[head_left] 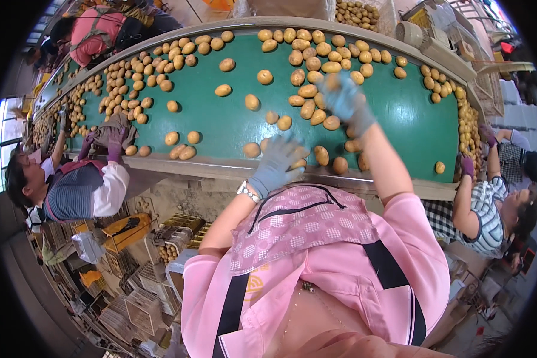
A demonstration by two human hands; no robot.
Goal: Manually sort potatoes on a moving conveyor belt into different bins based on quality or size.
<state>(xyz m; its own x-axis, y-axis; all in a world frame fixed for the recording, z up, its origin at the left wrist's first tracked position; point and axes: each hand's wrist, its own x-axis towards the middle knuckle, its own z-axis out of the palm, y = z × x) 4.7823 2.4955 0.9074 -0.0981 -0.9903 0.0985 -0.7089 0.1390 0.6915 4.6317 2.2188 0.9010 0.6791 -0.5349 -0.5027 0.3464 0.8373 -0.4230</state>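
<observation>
Head cam, L of pair, wide fisheye, looks down & fwd from wearer's head: apron (pixel 304 224) v. close below, L hand (pixel 277 160) & R hand (pixel 343 102) a bit farther, green belt (pixel 209 119) beyond, bowed twd rim.

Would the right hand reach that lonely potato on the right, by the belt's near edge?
Probably yes: bare green belt lies between the right hand and that potato, though the hand's too blurred to tell if it's full.
</observation>
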